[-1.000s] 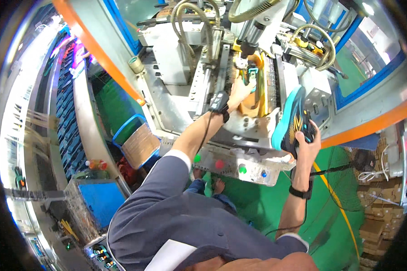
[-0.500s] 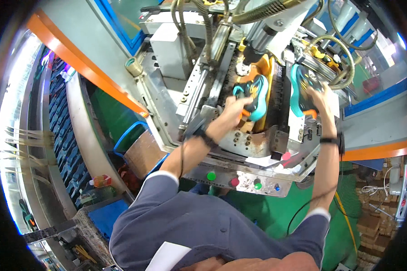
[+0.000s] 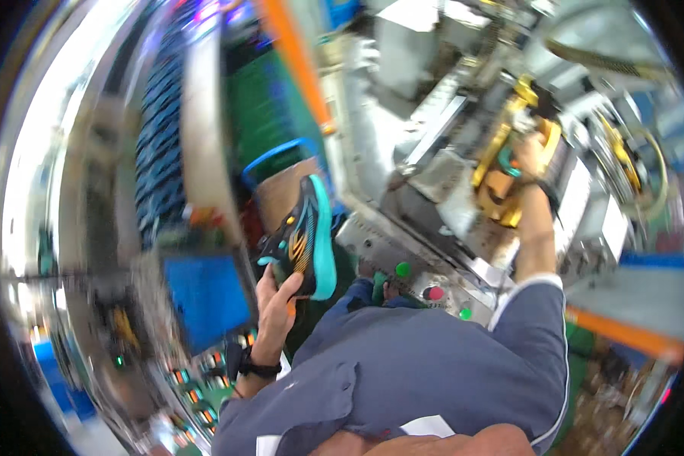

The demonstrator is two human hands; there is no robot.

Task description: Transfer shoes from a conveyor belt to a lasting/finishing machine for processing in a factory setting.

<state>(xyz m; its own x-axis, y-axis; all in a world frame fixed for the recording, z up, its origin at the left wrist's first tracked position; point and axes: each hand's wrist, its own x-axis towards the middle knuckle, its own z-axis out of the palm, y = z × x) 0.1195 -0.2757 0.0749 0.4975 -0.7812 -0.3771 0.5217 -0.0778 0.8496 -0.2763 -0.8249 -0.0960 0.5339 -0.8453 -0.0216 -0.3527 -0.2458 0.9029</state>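
Note:
My left hand (image 3: 276, 308) grips a black sneaker (image 3: 305, 243) by its heel end, thumb on the upper. The sneaker has a thick teal sole and yellow-orange side marks, and it hangs clear of the machine with its toe pointing away from me. To the right, my right hand (image 3: 530, 156) reaches into the machine, between yellow side pads (image 3: 488, 156). A second sneaker (image 3: 508, 162) is under its fingers, mostly hidden; only a teal and orange part shows. Motion blur softens the right fingers, which look closed around it.
The machine's front panel (image 3: 372, 245) carries coloured buttons. Beyond my left hand stand a cardboard sheet (image 3: 281, 190), a blue-topped bin (image 3: 205, 300) and a conveyor of dark blue soles (image 3: 159, 144). An orange frame post (image 3: 292, 61) rises between conveyor and machine.
My left hand has lifted its sneaker out of the machine and carried it left. My right hand has brought the other sneaker from the right side into the machine. The view has turned left.

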